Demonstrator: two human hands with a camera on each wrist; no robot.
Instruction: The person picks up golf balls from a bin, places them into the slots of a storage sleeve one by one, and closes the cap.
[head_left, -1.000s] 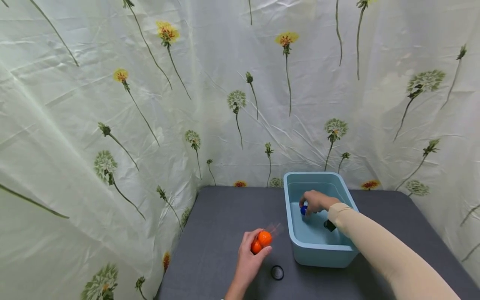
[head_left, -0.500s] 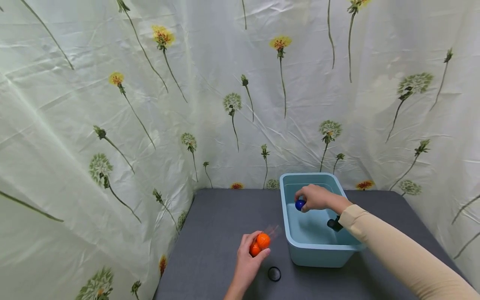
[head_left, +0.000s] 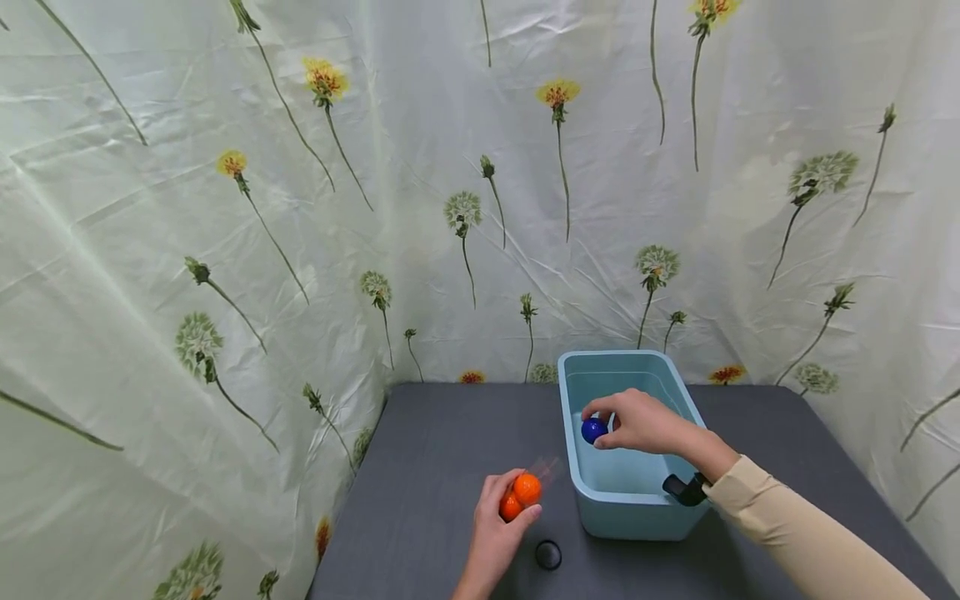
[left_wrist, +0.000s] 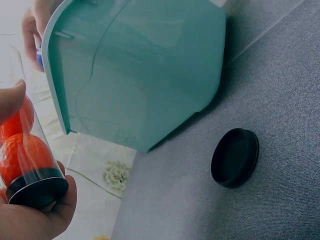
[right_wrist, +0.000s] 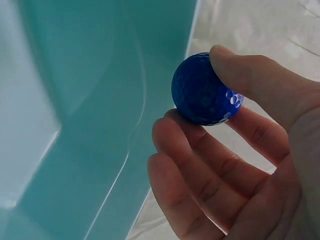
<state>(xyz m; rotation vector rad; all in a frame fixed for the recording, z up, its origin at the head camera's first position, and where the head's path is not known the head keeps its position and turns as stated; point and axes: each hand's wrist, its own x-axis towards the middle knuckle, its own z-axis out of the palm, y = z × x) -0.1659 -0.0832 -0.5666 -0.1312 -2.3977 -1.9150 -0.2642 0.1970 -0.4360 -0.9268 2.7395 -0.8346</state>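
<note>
The grey table [head_left: 450,433] carries a blue bin [head_left: 633,521]; left of it, the left hand [head_left: 495,525] grips a clear, black-based tube [left_wrist: 30,131] of glossy orange balls [head_left: 528,489], presumably to leave the bin-side end unobstructed. Above the bin, the right hand [head_left: 641,422], well apart from the left, pinches a glossy, dimpled blue ball [right_wrist: 200,92], apparently for fine control. A black cap [head_left: 548,555] lies near the bin's left front corner.

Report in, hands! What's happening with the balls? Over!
Right hand pinching blue ball, over bin. Left hand gripping clear tube, orange balls inside. Bin's rim between hands in head view; black lid loose on table.
</note>
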